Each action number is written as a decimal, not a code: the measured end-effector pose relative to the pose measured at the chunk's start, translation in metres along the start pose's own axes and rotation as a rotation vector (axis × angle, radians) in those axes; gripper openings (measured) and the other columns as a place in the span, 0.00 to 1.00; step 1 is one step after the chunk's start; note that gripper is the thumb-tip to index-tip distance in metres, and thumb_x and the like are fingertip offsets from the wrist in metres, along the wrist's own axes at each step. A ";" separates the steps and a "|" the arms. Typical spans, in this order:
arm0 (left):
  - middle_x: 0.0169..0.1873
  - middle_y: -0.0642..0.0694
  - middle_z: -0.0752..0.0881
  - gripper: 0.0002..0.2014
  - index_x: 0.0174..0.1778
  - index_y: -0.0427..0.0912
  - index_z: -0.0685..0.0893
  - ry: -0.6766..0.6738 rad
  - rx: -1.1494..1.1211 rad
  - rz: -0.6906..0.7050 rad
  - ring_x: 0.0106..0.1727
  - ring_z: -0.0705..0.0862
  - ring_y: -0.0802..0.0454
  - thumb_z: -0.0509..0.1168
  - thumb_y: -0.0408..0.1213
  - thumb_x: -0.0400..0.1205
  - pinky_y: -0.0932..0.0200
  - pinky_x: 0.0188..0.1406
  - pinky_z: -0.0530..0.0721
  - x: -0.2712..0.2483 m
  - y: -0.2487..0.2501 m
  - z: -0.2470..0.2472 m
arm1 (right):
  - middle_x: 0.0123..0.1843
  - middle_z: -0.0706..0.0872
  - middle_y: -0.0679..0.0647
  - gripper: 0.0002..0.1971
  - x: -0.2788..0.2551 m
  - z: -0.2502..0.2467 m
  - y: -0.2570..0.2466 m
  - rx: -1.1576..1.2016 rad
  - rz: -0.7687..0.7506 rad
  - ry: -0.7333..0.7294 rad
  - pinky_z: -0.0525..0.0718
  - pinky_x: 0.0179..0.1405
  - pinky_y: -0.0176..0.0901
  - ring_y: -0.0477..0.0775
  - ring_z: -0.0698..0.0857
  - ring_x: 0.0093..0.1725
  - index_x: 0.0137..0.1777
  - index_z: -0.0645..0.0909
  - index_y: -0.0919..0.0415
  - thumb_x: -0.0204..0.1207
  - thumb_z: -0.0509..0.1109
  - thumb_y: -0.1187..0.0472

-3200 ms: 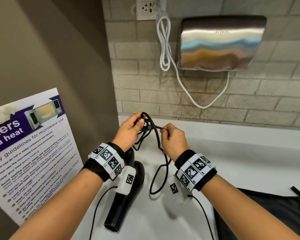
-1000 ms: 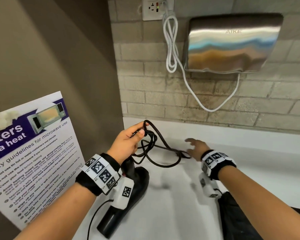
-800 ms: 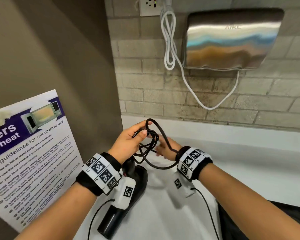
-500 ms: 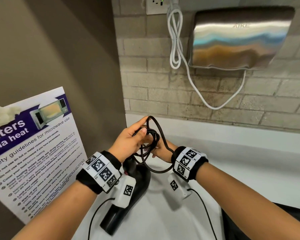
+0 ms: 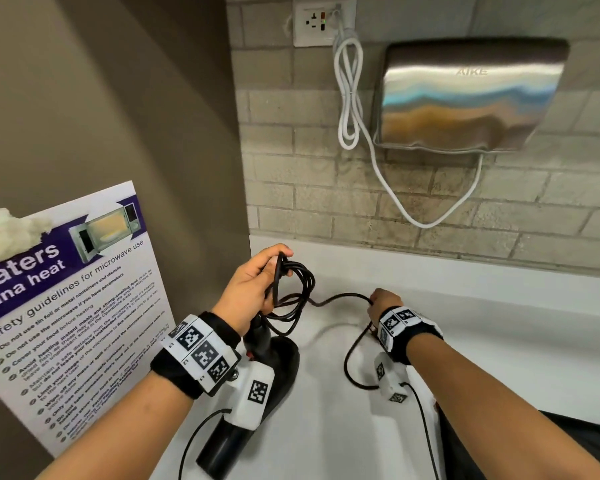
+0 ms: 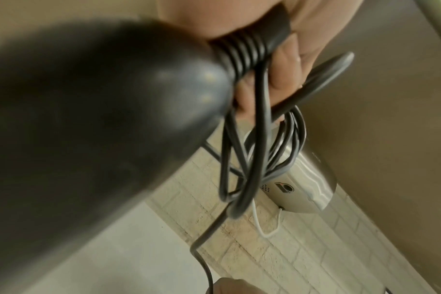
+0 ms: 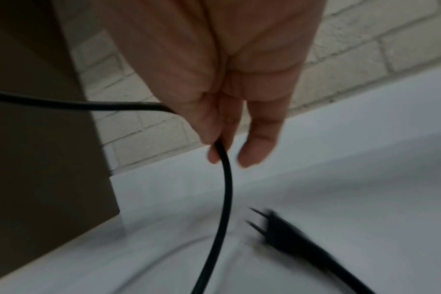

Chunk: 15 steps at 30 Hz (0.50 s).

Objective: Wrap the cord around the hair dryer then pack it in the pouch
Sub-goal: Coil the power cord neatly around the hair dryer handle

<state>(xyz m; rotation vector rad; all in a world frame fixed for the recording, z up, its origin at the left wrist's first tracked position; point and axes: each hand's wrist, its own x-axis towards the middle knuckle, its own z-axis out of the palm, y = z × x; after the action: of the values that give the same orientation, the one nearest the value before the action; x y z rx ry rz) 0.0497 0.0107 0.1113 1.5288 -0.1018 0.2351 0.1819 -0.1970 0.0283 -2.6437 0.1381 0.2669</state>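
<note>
The black hair dryer (image 5: 257,403) hangs nozzle-down over the white counter, close and blurred in the left wrist view as the hair dryer (image 6: 88,129). My left hand (image 5: 257,289) grips its handle end together with several loops of the black cord (image 5: 298,292); the cord loops (image 6: 259,151) dangle from the fingers. A strand runs right to my right hand (image 5: 383,303), which pinches the cord (image 7: 224,179) between thumb and fingers. The cord's plug (image 7: 277,226) hangs blurred near the counter. The black pouch (image 5: 568,441) lies at lower right.
A brown side wall with a microwave safety poster (image 5: 66,306) stands on the left. On the brick back wall hang a steel hand dryer (image 5: 471,95), its white cable (image 5: 350,98) and a socket (image 5: 314,20). The white counter (image 5: 499,341) stretches to the right.
My right hand left the loops at my left hand and moved right along the cord, pulling a strand out. The left hand keeps holding the loops and the dryer.
</note>
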 end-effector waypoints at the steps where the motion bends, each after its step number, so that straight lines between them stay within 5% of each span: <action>1: 0.31 0.50 0.81 0.14 0.47 0.53 0.81 -0.005 0.011 0.006 0.19 0.62 0.55 0.50 0.34 0.86 0.72 0.13 0.58 0.000 0.000 0.000 | 0.68 0.77 0.63 0.20 -0.004 0.000 0.001 -0.077 -0.022 -0.010 0.78 0.62 0.50 0.65 0.77 0.66 0.69 0.68 0.63 0.76 0.61 0.68; 4: 0.35 0.46 0.79 0.13 0.49 0.51 0.81 -0.029 0.041 0.013 0.12 0.60 0.60 0.51 0.34 0.86 0.72 0.13 0.57 0.002 -0.001 0.003 | 0.77 0.65 0.56 0.35 -0.029 -0.004 -0.015 -0.088 -0.369 0.117 0.68 0.74 0.54 0.61 0.64 0.76 0.77 0.57 0.52 0.71 0.65 0.67; 7: 0.34 0.47 0.80 0.14 0.48 0.53 0.81 -0.052 0.062 0.014 0.12 0.61 0.60 0.52 0.34 0.86 0.72 0.12 0.58 0.004 -0.003 0.007 | 0.76 0.71 0.55 0.27 -0.058 -0.001 -0.041 0.007 -0.830 0.015 0.64 0.76 0.40 0.54 0.68 0.75 0.74 0.68 0.55 0.74 0.65 0.68; 9: 0.34 0.47 0.81 0.14 0.47 0.55 0.82 -0.056 0.089 0.016 0.12 0.62 0.60 0.52 0.34 0.86 0.72 0.12 0.61 0.005 -0.004 0.008 | 0.67 0.80 0.58 0.19 -0.071 0.007 -0.052 0.183 -0.834 -0.229 0.71 0.62 0.25 0.54 0.78 0.65 0.67 0.76 0.62 0.77 0.63 0.71; 10: 0.35 0.48 0.81 0.15 0.47 0.56 0.82 -0.055 0.096 0.019 0.13 0.62 0.60 0.52 0.35 0.86 0.71 0.12 0.61 0.005 -0.005 0.008 | 0.63 0.83 0.62 0.16 -0.075 0.011 -0.054 0.265 -0.804 -0.292 0.76 0.57 0.27 0.58 0.81 0.59 0.64 0.78 0.64 0.77 0.62 0.71; 12: 0.36 0.48 0.80 0.15 0.46 0.56 0.82 -0.048 0.091 0.021 0.13 0.63 0.60 0.52 0.36 0.86 0.71 0.12 0.62 0.005 -0.005 0.007 | 0.54 0.86 0.67 0.12 -0.073 0.017 -0.054 0.364 -0.761 -0.274 0.81 0.53 0.39 0.64 0.84 0.51 0.58 0.80 0.69 0.79 0.60 0.71; 15: 0.35 0.47 0.78 0.14 0.45 0.51 0.80 -0.073 0.071 0.013 0.12 0.61 0.61 0.49 0.36 0.87 0.73 0.12 0.58 0.002 -0.003 0.005 | 0.35 0.83 0.54 0.11 -0.058 0.018 -0.047 0.411 -0.700 -0.141 0.77 0.41 0.33 0.49 0.80 0.34 0.45 0.82 0.70 0.78 0.58 0.72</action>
<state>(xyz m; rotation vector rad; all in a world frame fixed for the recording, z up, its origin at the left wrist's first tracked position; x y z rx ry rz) 0.0529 0.0060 0.1088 1.6080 -0.1625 0.1954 0.1290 -0.1446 0.0460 -2.0969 -0.6906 0.1590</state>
